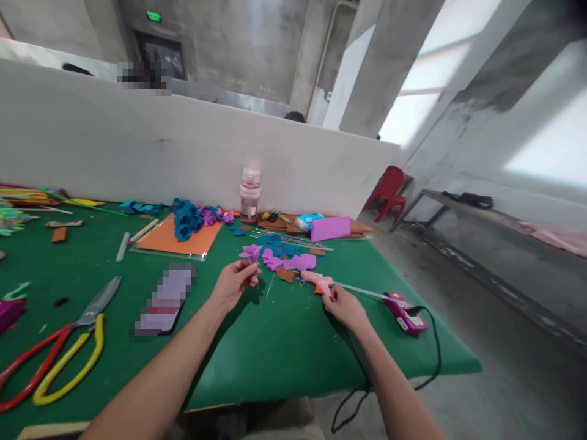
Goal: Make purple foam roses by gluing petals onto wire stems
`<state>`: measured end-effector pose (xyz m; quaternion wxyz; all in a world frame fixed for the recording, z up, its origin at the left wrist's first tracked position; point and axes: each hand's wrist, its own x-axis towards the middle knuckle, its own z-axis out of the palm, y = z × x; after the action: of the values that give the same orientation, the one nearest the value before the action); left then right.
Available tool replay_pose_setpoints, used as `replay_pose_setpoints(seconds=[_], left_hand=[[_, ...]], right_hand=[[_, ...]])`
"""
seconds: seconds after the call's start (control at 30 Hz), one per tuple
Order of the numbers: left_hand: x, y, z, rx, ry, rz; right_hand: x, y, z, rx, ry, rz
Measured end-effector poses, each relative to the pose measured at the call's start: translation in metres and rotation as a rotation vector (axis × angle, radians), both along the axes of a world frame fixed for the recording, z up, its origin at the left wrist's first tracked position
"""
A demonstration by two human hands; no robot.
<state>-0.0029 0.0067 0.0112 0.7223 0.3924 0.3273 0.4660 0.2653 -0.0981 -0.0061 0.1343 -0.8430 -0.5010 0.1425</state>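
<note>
My left hand is raised over the green table and pinches a small purple felt flower piece between its fingertips. My right hand rests on the table and grips the handle of a pink glue gun, which lies with a clear glue stick poking out of its back toward the right. Loose purple, teal and brown felt cut-outs lie just beyond both hands.
Red and yellow scissors lie at the left, next to a phone. An orange sheet carries blue and purple felt roses. A pink bottle stands by the white partition. A purple glue gun with black cord sits near the right edge.
</note>
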Motion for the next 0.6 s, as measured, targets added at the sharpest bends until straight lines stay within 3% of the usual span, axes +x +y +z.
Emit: replay_pose_setpoints(seconds=[0.13, 0.27, 0.33, 0.47, 0.53, 0.6], left_hand=[[-0.001, 0.002, -0.003, -0.001, 0.021, 0.005], [0.000, 0.002, -0.003, -0.016, -0.021, -0.007], [0.000, 0.002, -0.002, -0.031, -0.043, -0.018], [0.000, 0.000, 0.000, -0.044, -0.057, -0.053], [-0.001, -0.001, -0.001, -0.034, -0.059, -0.078], [0.000, -0.001, -0.003, -0.027, -0.053, -0.105]], right_hand=[[0.006, 0.000, -0.004, 0.148, 0.173, -0.055], [0.002, -0.014, 0.011, 0.459, 0.808, -0.207], [-0.006, -0.021, 0.024, 0.543, 1.117, -0.237], [-0.025, -0.030, 0.041, 0.403, 1.671, -0.187], [-0.035, -0.032, 0.044, 0.325, 1.767, -0.148], [-0.046, -0.033, 0.045, 0.284, 1.723, -0.160]])
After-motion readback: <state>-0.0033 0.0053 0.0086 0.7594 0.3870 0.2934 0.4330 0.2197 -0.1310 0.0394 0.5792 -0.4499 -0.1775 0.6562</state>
